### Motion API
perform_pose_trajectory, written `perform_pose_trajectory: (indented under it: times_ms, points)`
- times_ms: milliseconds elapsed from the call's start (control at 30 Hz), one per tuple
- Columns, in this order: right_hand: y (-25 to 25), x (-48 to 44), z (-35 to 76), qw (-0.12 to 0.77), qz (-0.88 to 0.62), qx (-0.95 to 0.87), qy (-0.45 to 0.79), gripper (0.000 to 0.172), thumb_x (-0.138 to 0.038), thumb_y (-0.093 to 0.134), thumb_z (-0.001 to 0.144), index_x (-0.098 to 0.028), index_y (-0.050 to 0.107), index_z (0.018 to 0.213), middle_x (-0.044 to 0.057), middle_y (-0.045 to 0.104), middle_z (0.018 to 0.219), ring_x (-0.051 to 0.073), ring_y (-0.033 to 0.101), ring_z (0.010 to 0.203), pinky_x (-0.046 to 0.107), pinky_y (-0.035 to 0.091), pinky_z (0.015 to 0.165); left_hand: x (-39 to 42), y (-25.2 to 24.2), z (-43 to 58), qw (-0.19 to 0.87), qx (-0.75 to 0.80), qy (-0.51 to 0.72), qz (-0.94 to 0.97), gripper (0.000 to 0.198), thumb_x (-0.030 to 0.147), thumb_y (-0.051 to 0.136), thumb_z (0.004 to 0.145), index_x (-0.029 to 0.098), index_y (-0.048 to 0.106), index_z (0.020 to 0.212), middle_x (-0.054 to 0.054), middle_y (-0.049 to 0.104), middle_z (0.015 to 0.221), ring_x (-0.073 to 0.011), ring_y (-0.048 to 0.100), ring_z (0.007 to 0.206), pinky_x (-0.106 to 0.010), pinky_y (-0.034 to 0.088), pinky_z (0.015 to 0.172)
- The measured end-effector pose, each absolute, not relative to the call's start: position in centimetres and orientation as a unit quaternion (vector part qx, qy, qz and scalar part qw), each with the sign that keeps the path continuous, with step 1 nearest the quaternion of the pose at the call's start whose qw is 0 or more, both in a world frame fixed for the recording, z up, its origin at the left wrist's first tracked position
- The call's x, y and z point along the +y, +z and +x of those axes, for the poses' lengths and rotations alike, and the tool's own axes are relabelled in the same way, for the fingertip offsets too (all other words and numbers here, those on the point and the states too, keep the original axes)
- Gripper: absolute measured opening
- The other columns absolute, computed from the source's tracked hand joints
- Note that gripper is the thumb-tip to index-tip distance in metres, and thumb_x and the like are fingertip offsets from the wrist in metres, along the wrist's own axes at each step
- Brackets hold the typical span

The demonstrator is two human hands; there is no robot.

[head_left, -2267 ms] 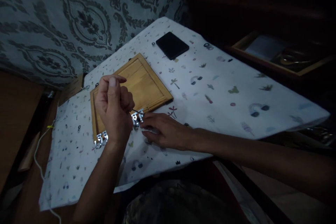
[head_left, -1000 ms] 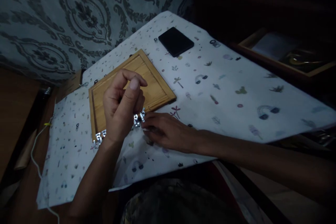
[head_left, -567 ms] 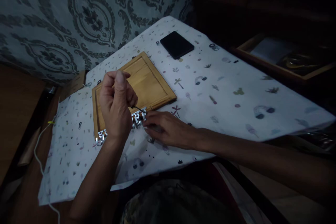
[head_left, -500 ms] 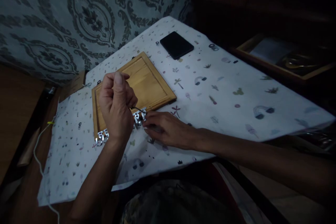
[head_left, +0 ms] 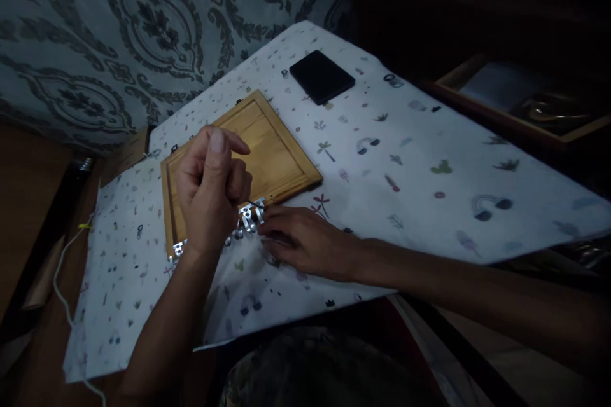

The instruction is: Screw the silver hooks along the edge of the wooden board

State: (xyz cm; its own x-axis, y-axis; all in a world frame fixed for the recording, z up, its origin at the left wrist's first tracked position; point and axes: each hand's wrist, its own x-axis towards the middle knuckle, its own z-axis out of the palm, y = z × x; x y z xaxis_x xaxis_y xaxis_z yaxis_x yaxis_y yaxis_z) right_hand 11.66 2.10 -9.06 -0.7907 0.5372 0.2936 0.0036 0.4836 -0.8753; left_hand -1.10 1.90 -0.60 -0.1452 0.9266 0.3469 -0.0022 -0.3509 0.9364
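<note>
1. Table [head_left: 429, 159], covered by a printed cloth, fills mid-frame. It is dimly lit, with patterned wallpaper at upper left.
2. Wooden panel [head_left: 267, 146] lies flat at centre left, turned diagonally. Its near edge faces me, probably so the edge hardware is within reach.
3. Right hand [head_left: 305, 243], lower centre: grip released, palm down on the cloth. The fingertips press against the metal hinge, apparently to steady it.
4. Left hand [head_left: 210, 194], just left of it: grip clenched around a thin tool and raised over the panel's near edge.
5. Black slab [head_left: 322, 76], upper centre, lies well apart from the hands.
6. Metal hinge [head_left: 251, 216] sits on the panel's near edge, between both hands. A second hinge [head_left: 177, 248] is at the panel's lower-left corner.
7. Thin tool [head_left: 249, 205]: only the dark tip shows, angled down onto the hinge.
</note>
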Motion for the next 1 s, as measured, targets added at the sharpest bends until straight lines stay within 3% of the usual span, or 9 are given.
perform_pose_trajectory:
  times_ms: [333,433,600,767,1000]
  points:
    - [-9.1,2.2,11.7,0.268,-0.166,-0.813,0.491,0.016,-0.006,0.056,0.088,-0.014,0.069,0.089,0.010,0.071,0.104,0.020,0.066,0.100,0.035,0.052,0.093,2.5,-0.2,-1.6,0.431,0.434,0.548,0.570,0.031,0.044,0.074,0.085,0.019,0.062,0.071,0.010,0.021,0.044,-0.0036,0.016,0.033,-0.019,0.017,0.032]
    - [-9.2,2.1,11.7,0.267,-0.169,-0.811,0.492,0.015,-0.006,0.056,0.087,-0.014,0.068,0.089,0.009,0.070,0.102,0.019,0.066,0.096,0.033,0.052,0.088,2.1,-0.6,-1.2,0.377,0.456,0.575,0.564,0.032,0.045,0.069,0.089,0.019,0.062,0.071,0.008,0.028,0.045,-0.0050,0.021,0.037,-0.022,0.019,0.035]
    - [-9.1,2.1,11.8,0.279,-0.161,-0.805,0.499,0.012,-0.009,0.055,0.089,-0.015,0.067,0.088,0.009,0.069,0.100,0.019,0.065,0.091,0.034,0.052,0.084,1.2,-0.9,-0.2,0.282,0.501,0.619,0.535,0.029,0.050,0.069,0.088,0.022,0.065,0.082,0.004,0.043,0.057,-0.0084,0.040,0.048,-0.026,0.034,0.047]
    - [-9.1,2.2,11.9,0.282,-0.153,-0.806,0.497,0.013,-0.009,0.055,0.090,-0.016,0.066,0.087,0.008,0.069,0.100,0.019,0.065,0.092,0.034,0.052,0.084,0.8,-0.9,0.5,0.312,0.472,0.661,0.492,0.030,0.045,0.071,0.088,0.018,0.063,0.077,0.009,0.026,0.049,-0.0047,0.018,0.042,-0.022,0.016,0.039]
    - [-9.3,2.1,11.7,0.281,-0.162,-0.812,0.485,0.014,-0.009,0.054,0.089,-0.015,0.067,0.088,0.008,0.069,0.097,0.018,0.065,0.090,0.032,0.051,0.083,1.7,-0.9,-0.2,0.337,0.450,0.659,0.499,0.038,0.049,0.070,0.087,0.018,0.062,0.066,0.010,0.018,0.043,-0.0035,0.011,0.036,-0.022,0.010,0.034]
